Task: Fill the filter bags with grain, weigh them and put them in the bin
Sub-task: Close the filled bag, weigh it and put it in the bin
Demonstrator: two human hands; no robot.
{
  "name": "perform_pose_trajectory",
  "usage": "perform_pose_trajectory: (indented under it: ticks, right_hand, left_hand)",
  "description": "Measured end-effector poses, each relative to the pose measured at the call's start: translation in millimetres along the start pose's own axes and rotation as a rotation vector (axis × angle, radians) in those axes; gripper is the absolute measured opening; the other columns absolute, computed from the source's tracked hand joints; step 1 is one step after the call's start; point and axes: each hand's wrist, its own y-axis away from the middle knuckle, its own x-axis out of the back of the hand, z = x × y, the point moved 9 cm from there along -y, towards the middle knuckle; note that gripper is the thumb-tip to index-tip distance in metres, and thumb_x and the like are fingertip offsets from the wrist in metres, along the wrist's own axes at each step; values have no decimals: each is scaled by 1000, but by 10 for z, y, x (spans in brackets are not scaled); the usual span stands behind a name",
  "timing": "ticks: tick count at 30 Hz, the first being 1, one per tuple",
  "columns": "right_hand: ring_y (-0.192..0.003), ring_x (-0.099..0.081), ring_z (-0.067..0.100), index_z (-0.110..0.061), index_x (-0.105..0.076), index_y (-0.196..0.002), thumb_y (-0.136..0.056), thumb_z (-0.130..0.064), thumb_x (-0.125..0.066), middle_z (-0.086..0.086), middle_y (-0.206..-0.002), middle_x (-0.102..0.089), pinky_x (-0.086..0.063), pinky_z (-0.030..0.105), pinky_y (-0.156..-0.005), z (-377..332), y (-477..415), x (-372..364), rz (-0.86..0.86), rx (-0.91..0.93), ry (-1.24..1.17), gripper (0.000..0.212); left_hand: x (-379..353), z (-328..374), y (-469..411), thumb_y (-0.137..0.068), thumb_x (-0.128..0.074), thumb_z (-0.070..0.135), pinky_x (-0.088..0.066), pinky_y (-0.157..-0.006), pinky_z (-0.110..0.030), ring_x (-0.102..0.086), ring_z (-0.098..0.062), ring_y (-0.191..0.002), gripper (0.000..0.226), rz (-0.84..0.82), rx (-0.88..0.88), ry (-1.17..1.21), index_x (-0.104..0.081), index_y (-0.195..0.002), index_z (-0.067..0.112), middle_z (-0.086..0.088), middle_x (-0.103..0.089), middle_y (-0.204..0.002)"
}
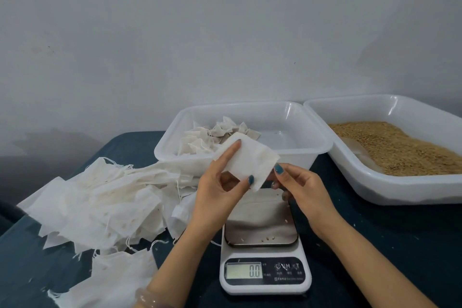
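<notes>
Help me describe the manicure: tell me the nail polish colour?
Teal blue, seen on the left hand and right hand in the head view.

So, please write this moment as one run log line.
both hands hold empty filter bag | scale reads 0.0 | grain tray untouched

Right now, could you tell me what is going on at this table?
A person is holding an empty filter bag with both hands, the left hand and right hand, above the scale, which reads 0.0. Filled bags already lie in the bin. The grain tray sits on the right, and a pile of empty bags on the left.
</notes>
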Motion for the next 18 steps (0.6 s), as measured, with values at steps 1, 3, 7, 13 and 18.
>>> perform_pose_trajectory:
  ticks: [1,3,7,13,18]
  right_hand:
    - [-76,-64,2,-35,-76,-99,-81,-45,-64,-6,-95,-77,-49,19,-61,-11,6,-17,-21,7,14,24]
    - [-81,-66,0,-36,-74,-104,-82,-40,-66,-8,-99,-76,-49,15,-61,-46,30,-55,-51,38,49,24]
    - [-85,-68,-1,-34,-75,-101,-77,-35,-70,-10,-99,-76,-46,11,-59,-83,49,-49,-23,72,44,25]
    - [-79,-66,-2,-29,-76,-100,-75,-35,-71,-8,-95,-77,-46,12,-58,-86,29,2,3,83,44,26]
    - [-78,-68,2,-21,-71,-98,-82,-19,-73,-5,-93,-76,-48,13,-58,-75,13,15,-3,100,5,17]
  left_hand:
    - [24,-8,-4,-87,-72,5,-41,-59,-14,-45,-3,-56,65,22,4,6,-52,-138,39,14,-50,-61]
    - [44,-38,-5,-88,-72,7,-41,-59,-13,-44,-3,-54,63,35,27,42,-52,-135,43,10,-47,-53]
    - [15,-62,8,-87,-74,9,-48,-65,-16,-46,-5,-56,61,8,43,74,-53,-132,44,8,-49,-53]
    - [-36,-103,12,-87,-75,13,-48,-73,-30,-40,-11,-57,61,-17,78,69,-54,-136,42,5,-43,-54]
    - [-92,-39,29,-83,-78,12,-43,-67,-23,-43,-9,-58,63,-52,48,66,-55,-135,39,8,-51,-59]
